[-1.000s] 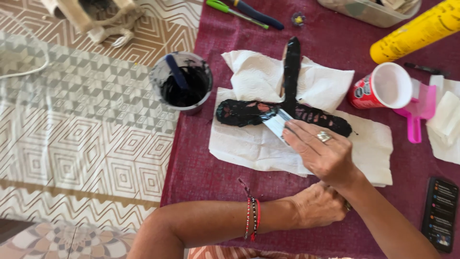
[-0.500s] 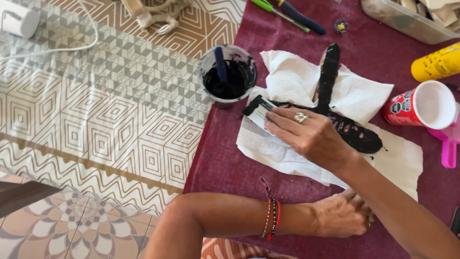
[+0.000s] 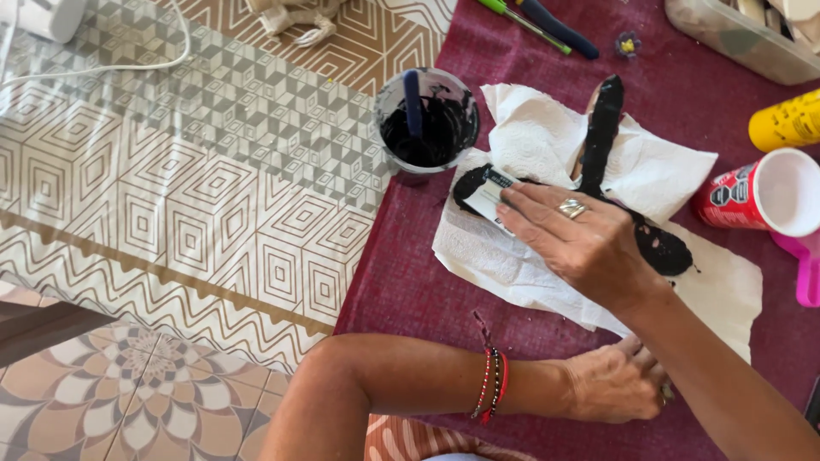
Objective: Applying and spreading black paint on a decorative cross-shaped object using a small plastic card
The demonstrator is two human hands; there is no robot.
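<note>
My right hand (image 3: pixel 574 239), a ring on one finger, presses a small white card (image 3: pixel 490 193) flat against the left arm of a black-coated cross-shaped piece (image 3: pixel 603 137). The cross lies on white paper towels (image 3: pixel 547 137) on a dark red cloth (image 3: pixel 418 282). Its upright points away from me and its right arm shows black past my wrist. My left hand (image 3: pixel 617 381), with beaded bracelets at the wrist, rests curled on the cloth near me, partly under my right forearm, and nothing shows in it.
A clear cup of black paste (image 3: pixel 425 123) with a dark stick in it stands left of the towels. A red-and-white paper cup (image 3: pixel 760 198), a pink scoop (image 3: pixel 803 271), a yellow bottle (image 3: pixel 786 121), pens (image 3: pixel 536 24) and a plastic tub (image 3: pixel 736 37) lie around. Patterned floor mat (image 3: pixel 188 196) is left.
My right hand slid the white card leftward along the cross's arm to its end. The view shifted so the table sits further right. My left hand stayed put.
</note>
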